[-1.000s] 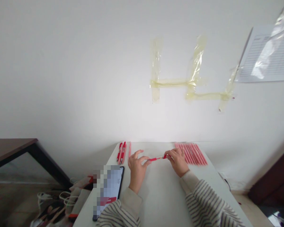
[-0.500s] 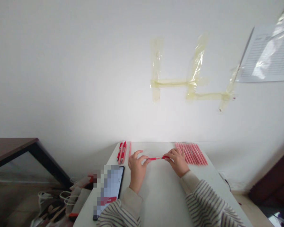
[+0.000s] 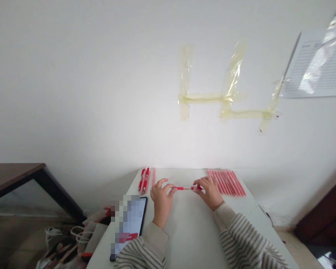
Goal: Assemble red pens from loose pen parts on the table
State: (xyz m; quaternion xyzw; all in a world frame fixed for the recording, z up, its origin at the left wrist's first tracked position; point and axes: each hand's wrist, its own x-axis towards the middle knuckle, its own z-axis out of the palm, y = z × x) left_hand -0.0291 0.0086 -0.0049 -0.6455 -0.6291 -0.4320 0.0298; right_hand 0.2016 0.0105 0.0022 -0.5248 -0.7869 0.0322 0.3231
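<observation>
A red pen (image 3: 180, 188) lies level between my two hands, above the white table (image 3: 196, 228). My left hand (image 3: 161, 200) pinches its left end between thumb and forefinger, other fingers raised. My right hand (image 3: 210, 192) pinches the right end, where a darker red part with a clip shows. A thin, paler stretch of the pen is visible between the two red parts. Just left of my left hand lie several red and pink pens (image 3: 146, 181) and a single pink stick (image 3: 154, 176). Beyond my right hand is a row of pink sticks (image 3: 226, 182), several side by side.
A phone (image 3: 142, 213) lies along the table's left side, partly blurred out. White wall (image 3: 100, 93) rises behind the table, with yellowish tape (image 3: 204, 99) and a paper sheet (image 3: 319, 67). Bags (image 3: 92, 228) stand on the floor at left, beneath a dark-framed table (image 3: 16, 173).
My right thumb and fingers have shifted slightly on the pen's right end, so more of its red clip part shows. My left hand has barely moved.
</observation>
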